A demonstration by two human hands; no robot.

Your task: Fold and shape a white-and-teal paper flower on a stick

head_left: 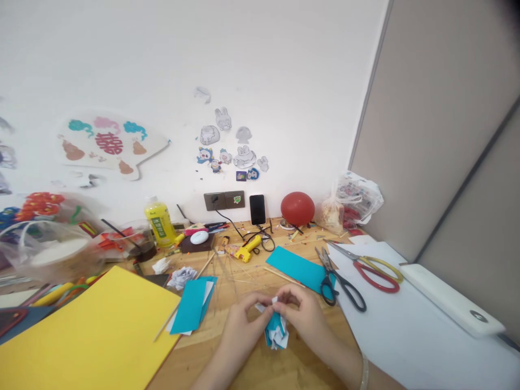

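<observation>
Low in the middle of the view, both hands meet over a crumpled piece of blue-and-white paper (277, 331). My left hand (248, 319) pinches its upper part from the left, thumb against the fingers. From the other side my right hand (299, 310) pinches the same top, where a white tip sticks up between the fingertips. The folded lower end hangs below the thumbs, and the exact folds under the fingers are hidden. Left of the hands lie stacked blue paper pieces (190, 306); beyond the right hand is a blue paper strip (298, 266).
Black-handled scissors (340, 284) and red-and-yellow-handled scissors (377, 271) lie at right, near a white paper sheet (410, 325). A yellow sheet (97, 336) covers the left side. A yellow glue gun (247, 249), a phone (257, 209), a red balloon (298, 208) and a bottle (160, 222) stand or lie farther back.
</observation>
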